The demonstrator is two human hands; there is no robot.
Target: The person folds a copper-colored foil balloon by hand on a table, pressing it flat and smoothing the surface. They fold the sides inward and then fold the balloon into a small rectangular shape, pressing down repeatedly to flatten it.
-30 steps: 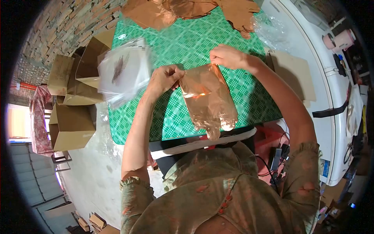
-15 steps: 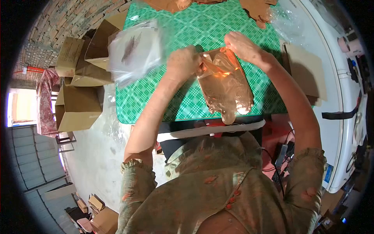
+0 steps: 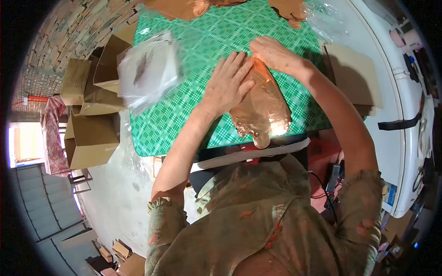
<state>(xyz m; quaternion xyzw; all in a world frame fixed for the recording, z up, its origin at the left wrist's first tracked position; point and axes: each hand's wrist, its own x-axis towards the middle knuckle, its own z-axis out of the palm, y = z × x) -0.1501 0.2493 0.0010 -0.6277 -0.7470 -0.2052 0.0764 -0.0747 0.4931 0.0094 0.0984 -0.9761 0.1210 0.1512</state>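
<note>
A flat, shiny copper-coloured foil balloon (image 3: 263, 105) lies on the green checked tablecloth (image 3: 193, 119), its rounded tab pointing at me over the table edge. My left hand (image 3: 226, 85) rests flat on its upper left part, with the fingers stretched out and the thumb apart. At the top right corner, my right hand (image 3: 275, 54) is closed with bent fingers on the foil edge. Left of my hands lies a loose stack of clear plastic bags (image 3: 159, 73).
More copper foil pieces (image 3: 182, 9) lie at the far edge, and another foil piece (image 3: 290, 10) farther right. Crumpled clear plastic (image 3: 328, 20) is near the far right corner. Open cardboard boxes (image 3: 94, 142) stand at the left. Flat card sheets (image 3: 352, 76) lie at the right.
My left hand has gone from gripping the foil's upper left edge to lying flat on it. The foil's top looks smoother. My right hand stays at the top right corner.
</note>
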